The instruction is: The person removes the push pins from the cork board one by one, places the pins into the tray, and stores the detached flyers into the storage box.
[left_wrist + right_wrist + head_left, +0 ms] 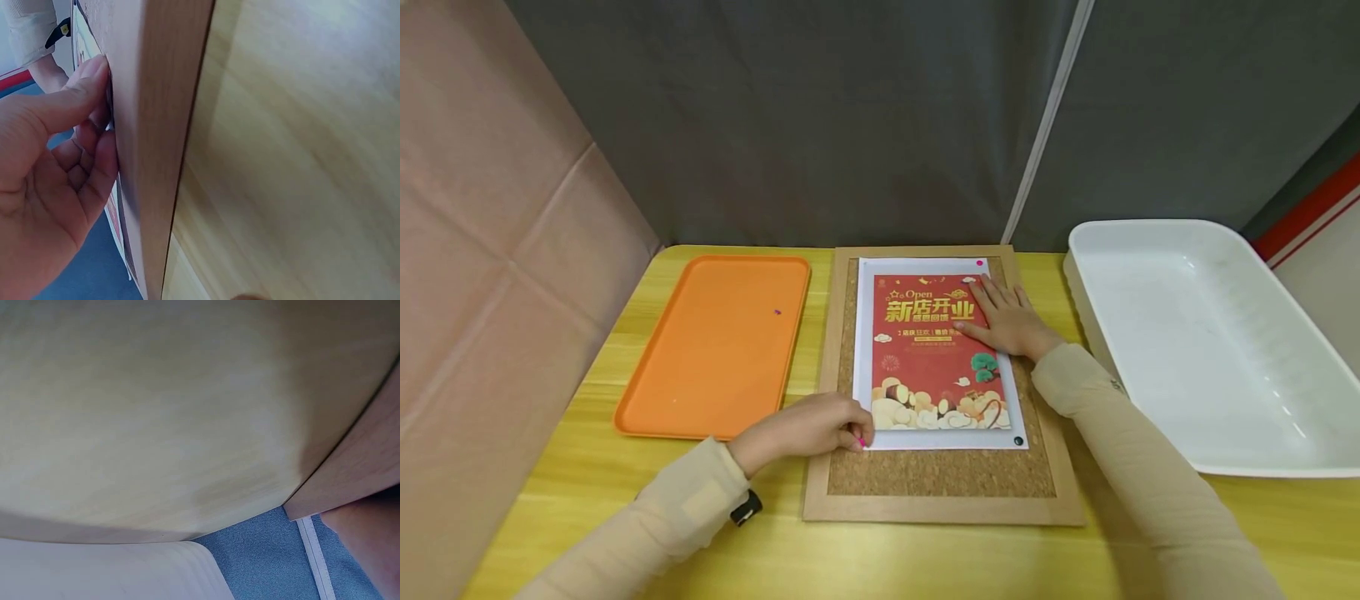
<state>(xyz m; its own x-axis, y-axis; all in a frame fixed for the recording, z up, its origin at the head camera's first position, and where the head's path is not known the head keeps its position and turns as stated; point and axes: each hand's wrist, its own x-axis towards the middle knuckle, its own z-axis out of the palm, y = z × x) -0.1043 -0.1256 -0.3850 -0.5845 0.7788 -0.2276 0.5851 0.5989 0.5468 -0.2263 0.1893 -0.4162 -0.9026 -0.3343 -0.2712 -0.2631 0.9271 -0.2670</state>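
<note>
A red poster (925, 367) with a white border lies on a wood-framed cork board (940, 477). At its lower left corner my left hand (827, 425) pinches a pink pushpin (862, 442) between thumb and fingers. The left wrist view shows the same hand (56, 156) close against the board's frame (159, 94), its fingertips hiding the pin. My right hand (1011, 321) rests with spread fingers on the poster's upper right part. A pink pushpin (980, 262) sits in the top right corner, a dark pushpin (1018, 441) in the lower right one.
An orange tray (700, 358) lies left of the board, with a small purple piece (777, 312) on it. To the right stands a deep white bin (1195, 350). Everything is on a yellow wood-grain table (925, 562), with a dark grey curtain (820, 125) behind.
</note>
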